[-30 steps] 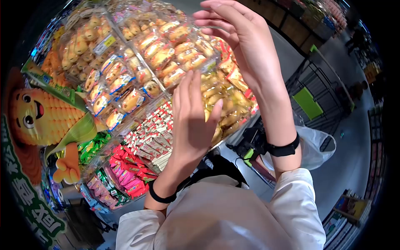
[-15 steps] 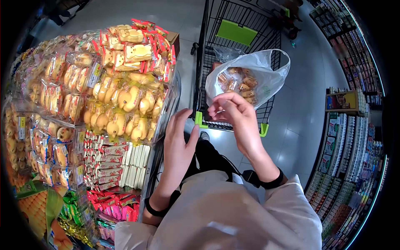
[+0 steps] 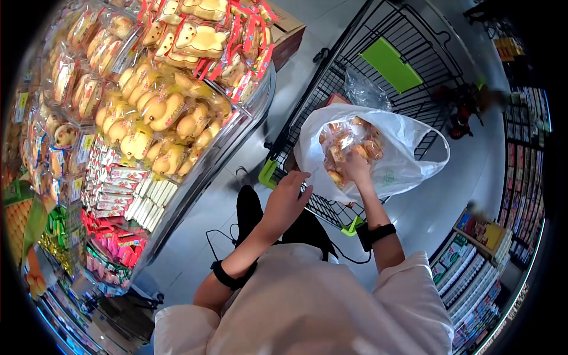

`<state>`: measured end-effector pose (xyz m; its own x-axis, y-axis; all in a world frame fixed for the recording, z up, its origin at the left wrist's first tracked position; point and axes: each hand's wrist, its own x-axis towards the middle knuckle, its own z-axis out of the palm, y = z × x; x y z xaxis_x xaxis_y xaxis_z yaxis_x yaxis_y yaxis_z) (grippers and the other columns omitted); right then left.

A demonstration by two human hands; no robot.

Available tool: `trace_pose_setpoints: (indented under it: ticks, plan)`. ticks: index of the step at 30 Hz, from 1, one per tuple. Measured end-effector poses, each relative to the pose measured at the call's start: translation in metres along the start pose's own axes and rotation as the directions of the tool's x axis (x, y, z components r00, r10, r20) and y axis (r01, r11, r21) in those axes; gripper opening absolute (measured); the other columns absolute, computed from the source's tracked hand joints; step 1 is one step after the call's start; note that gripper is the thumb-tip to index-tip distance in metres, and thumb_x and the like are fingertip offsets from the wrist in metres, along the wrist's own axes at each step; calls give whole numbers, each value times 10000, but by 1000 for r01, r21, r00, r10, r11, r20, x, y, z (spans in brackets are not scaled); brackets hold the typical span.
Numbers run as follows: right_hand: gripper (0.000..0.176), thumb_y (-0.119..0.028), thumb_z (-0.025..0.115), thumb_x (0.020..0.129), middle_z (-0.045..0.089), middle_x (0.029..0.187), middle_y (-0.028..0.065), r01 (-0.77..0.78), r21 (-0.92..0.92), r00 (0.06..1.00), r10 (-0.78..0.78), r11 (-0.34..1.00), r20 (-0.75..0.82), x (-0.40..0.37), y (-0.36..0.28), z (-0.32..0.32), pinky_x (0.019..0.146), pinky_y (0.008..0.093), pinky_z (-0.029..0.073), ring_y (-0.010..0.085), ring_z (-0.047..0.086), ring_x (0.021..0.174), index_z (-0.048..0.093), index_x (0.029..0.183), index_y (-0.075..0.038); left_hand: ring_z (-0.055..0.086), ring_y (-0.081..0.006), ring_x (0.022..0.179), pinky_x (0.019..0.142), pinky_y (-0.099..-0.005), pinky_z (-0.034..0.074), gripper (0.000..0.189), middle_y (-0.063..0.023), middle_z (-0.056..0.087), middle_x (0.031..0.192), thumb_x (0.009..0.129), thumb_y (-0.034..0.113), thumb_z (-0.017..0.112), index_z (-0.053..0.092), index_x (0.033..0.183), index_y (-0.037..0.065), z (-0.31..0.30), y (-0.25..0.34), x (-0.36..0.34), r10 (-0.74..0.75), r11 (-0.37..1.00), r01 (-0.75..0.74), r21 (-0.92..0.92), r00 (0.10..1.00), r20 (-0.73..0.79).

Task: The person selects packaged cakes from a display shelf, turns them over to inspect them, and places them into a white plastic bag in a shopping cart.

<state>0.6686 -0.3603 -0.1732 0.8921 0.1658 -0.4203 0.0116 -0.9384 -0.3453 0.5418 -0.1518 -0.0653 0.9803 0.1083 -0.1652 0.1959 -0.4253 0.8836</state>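
The right hand point(image 3: 357, 169) dips into a white plastic bag point(image 3: 408, 142), grip impossible to tell. At its eight o'clock, the left hand point(image 3: 284, 204) gapes loosely.

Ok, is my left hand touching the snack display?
Apart: the head view shows floor between your left hand and the snack display.

No wording can be read with certainty. The yellow-and-white price tags point(image 3: 84, 148) on the snack display point(image 3: 234, 133) are too small to make out. Faint green print stands on the white plastic bag point(image 3: 408, 177), reddish print on the yellow cake packets point(image 3: 163, 111) and dark print on the cardboard box point(image 3: 285, 22), all illegible. Pale characters along the lower-right shelf edge point(image 3: 516, 305) blur too.
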Motion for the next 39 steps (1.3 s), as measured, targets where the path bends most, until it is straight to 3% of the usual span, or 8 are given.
trace_pose_setpoints:
  ticks: [11,17,20,22,24,29,33,39]
  plan:
    - [604,-442,741,645,651,951,222,-137,-156,944,177,978,278,36,7,23,787,459,503,373,635,896,580,992,24,606,-268,924,779,-339,491,267,-125,582,1020,861,98,596,537,1112,30,38,12,15,-146,981,144,-128,989,-10]
    - [431,-282,707,720,651,898,216,54,228,995,-73,972,73,-21,-32,-58,742,417,493,357,639,851,580,996,23,463,-274,1209,983,-383,404,614,-134,372,1356,924,153,554,199,1419,79,70,20,32,-191,907,156,-391,980,-50]
    - [289,-124,694,778,657,890,157,325,283,945,-319,903,-66,-56,-67,-95,714,332,489,247,634,795,589,996,35,467,-254,1209,962,-382,418,619,-116,365,1377,941,295,516,184,1430,111,100,7,53,-316,547,228,-805,947,53]
    - [256,-137,669,818,659,885,127,174,556,968,-246,813,56,-56,-55,-102,701,294,482,187,623,792,602,995,37,458,-251,1216,957,-380,420,607,-116,373,1372,937,363,500,228,1412,100,67,29,64,-377,14,351,-936,869,321]
    - [201,-141,604,890,661,880,80,-3,825,968,-205,566,144,-48,-40,-109,688,234,462,98,599,788,628,1004,23,537,-214,1102,874,-377,470,579,-80,456,1307,929,397,465,244,1421,186,62,15,69,-219,-15,346,-938,914,341]
    - [292,-211,697,780,667,898,116,139,244,974,-177,960,141,16,49,-56,724,342,506,235,645,836,625,991,-22,585,-232,883,759,-356,479,511,-100,547,1180,936,387,429,324,1386,171,33,17,47,-172,-138,458,-878,862,476]
    - [437,-271,761,656,652,898,154,424,-354,900,-430,834,68,26,105,16,732,431,524,339,649,857,590,990,-47,560,-235,755,679,-343,473,507,-155,547,1173,955,422,345,367,1358,115,18,17,20,-136,-176,481,-859,852,505]
    - [529,-362,770,632,625,925,160,201,-392,913,-27,898,407,37,71,18,772,409,523,326,626,900,587,1001,-29,528,-235,747,729,-318,450,579,-200,446,1301,949,477,323,257,1425,154,-8,27,-6,-101,-78,396,-915,910,402]
